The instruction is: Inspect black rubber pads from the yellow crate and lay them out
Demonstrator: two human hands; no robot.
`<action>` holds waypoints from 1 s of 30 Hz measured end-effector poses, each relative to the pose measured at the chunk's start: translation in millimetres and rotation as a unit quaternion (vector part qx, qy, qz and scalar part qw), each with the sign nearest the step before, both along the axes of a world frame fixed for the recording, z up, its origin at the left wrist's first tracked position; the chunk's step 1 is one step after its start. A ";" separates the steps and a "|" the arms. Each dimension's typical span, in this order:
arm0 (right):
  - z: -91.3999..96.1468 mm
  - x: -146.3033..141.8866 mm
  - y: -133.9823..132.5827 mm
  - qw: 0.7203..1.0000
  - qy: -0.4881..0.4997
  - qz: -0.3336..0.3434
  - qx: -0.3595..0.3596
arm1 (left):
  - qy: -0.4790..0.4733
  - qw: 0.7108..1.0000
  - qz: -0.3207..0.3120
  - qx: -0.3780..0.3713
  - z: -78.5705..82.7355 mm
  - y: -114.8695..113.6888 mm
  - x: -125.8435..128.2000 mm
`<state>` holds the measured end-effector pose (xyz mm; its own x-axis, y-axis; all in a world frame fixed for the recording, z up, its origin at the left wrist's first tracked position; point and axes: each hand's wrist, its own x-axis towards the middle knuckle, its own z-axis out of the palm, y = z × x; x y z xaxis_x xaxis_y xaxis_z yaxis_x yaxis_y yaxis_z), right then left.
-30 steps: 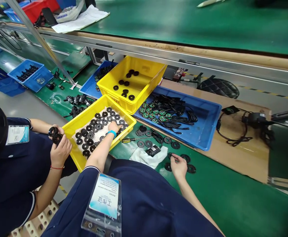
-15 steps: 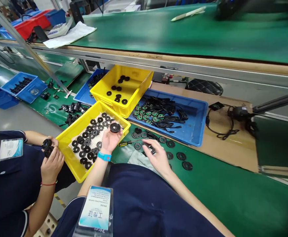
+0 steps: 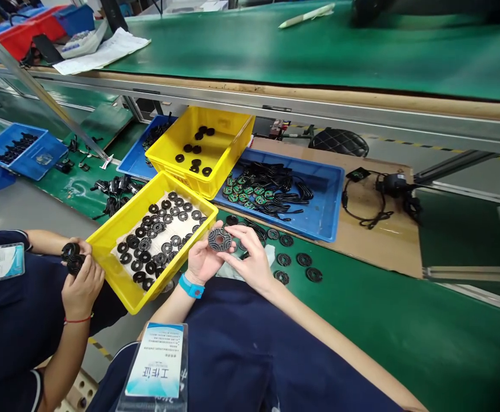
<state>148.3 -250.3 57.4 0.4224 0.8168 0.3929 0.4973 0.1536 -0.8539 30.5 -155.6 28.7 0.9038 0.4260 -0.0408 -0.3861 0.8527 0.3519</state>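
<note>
A round black disc (image 3: 219, 240) with a hole in its middle and a curved groove pattern is held up in front of my body. My left hand (image 3: 201, 264), wearing a blue wristband (image 3: 191, 286), supports it from the left, fingers curled behind. From the right, the thumb and fingers of my right hand (image 3: 253, 262) pinch its edge. Whether one or two parts are stacked there I cannot tell. More black discs (image 3: 304, 260) lie on the green bench to the right. A pale cloth (image 3: 269, 254) is partly hidden under my right hand.
Left of my hands a yellow bin (image 3: 135, 302) holds many black discs, with a second yellow bin (image 3: 228, 123) behind. A blue tray (image 3: 325, 214) carries cables and green circuit boards. A co-worker's hands (image 3: 80, 280) hold black parts at left. A shelf edge (image 3: 301, 109) runs overhead.
My right hand has come left and up from the bench to the disc in my left hand. Both hands now meet on it, its patterned face showing. The view has shifted slightly.
</note>
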 end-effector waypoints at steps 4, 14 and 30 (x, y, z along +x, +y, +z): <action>-1.6 1.5 -3.9 1.000 -0.005 0.003 0.004 | -0.015 1.000 -0.020 0.006 -1.4 -1.5 -1.5; -15.9 3.2 -16.2 0.996 0.077 0.039 -0.023 | 0.083 0.996 0.023 0.001 -5.1 -13.9 -7.9; -24.8 -4.5 -22.6 0.965 0.253 -0.042 -0.060 | 0.202 0.965 0.084 0.144 0.9 -26.5 -4.3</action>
